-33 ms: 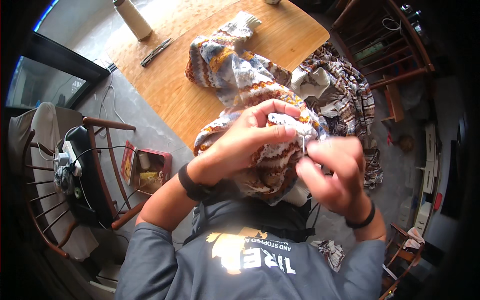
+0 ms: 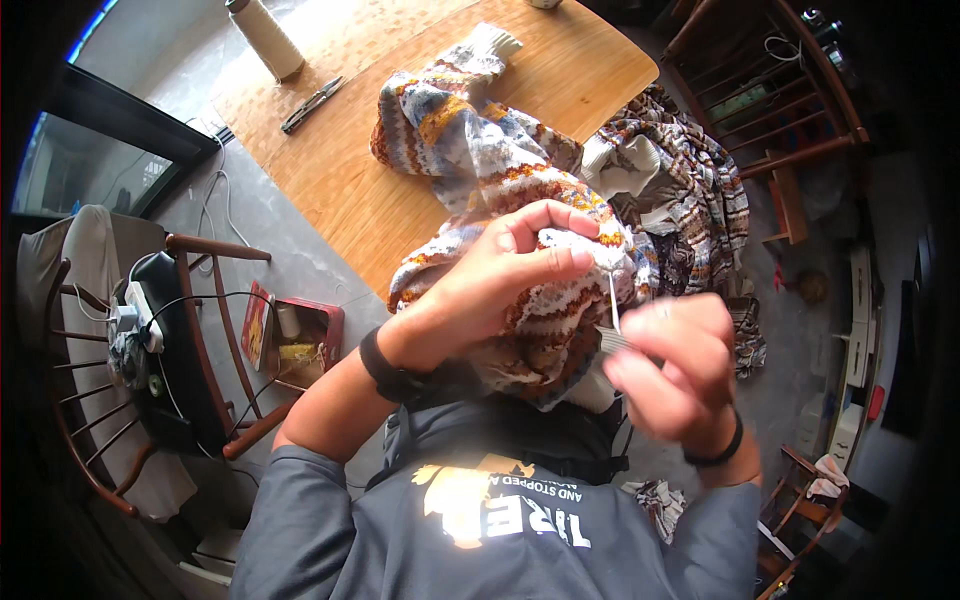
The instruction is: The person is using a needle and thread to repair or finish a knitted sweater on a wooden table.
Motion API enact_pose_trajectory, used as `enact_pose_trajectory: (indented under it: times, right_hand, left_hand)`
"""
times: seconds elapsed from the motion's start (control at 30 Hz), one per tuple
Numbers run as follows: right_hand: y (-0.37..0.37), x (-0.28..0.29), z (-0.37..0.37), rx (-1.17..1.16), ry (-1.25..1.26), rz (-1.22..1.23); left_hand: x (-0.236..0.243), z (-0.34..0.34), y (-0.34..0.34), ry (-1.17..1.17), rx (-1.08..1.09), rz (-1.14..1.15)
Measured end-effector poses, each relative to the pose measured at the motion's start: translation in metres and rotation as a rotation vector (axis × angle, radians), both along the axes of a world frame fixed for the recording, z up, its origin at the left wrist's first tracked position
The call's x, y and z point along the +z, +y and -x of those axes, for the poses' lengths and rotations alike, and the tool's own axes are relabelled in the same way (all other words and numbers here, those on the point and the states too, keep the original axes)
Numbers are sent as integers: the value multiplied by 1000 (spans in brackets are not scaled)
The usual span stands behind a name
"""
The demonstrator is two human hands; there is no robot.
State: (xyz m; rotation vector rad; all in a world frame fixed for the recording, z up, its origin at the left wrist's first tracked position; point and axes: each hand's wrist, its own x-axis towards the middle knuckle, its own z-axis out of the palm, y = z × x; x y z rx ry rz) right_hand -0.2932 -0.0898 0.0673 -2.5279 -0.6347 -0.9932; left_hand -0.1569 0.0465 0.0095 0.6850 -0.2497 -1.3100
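Observation:
A knitted garment (image 2: 520, 165) in white, rust, yellow and blue bands lies bunched from the wooden table down to my lap. My left hand (image 2: 490, 265) is closed on it, pinching a white folded part between thumb and fingers. From that spot a white strand of yarn (image 2: 614, 300) runs taut down to my right hand (image 2: 675, 365). The right fingers are pinched on the strand and somewhat blurred. Whether they also hold a needle cannot be made out.
On the wooden table (image 2: 550, 75) stand a cone of cream yarn (image 2: 268, 45) and small thread snips (image 2: 312, 105). More patterned knitwear (image 2: 705, 190) hangs at the right edge. At left are a chair (image 2: 215, 243) with a power strip (image 2: 146, 318) and a red box (image 2: 325, 330).
My right hand has moved slightly down and right, away from the garment. A longer length of the white strand now shows between my hands. The left hand has barely moved.

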Motion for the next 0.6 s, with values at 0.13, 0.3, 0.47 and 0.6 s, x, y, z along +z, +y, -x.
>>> enact_pose_trajectory:
  times: [0.13,0.3,0.47,0.6]
  right_hand:
    - [18,33,43,41,32,-1069]
    - [-12,79,72,866,47,-1172]
    - [-27,74,88,521,163,-961]
    - [-18,44,44,654,675,-1028]
  left_hand:
    - [-9,7,-9,-171,119,-5]
    - [-2,19,-16,-76,93,28]
    - [12,22,-17,-118,101,-29]
    - [-7,23,-18,-310,224,-56]
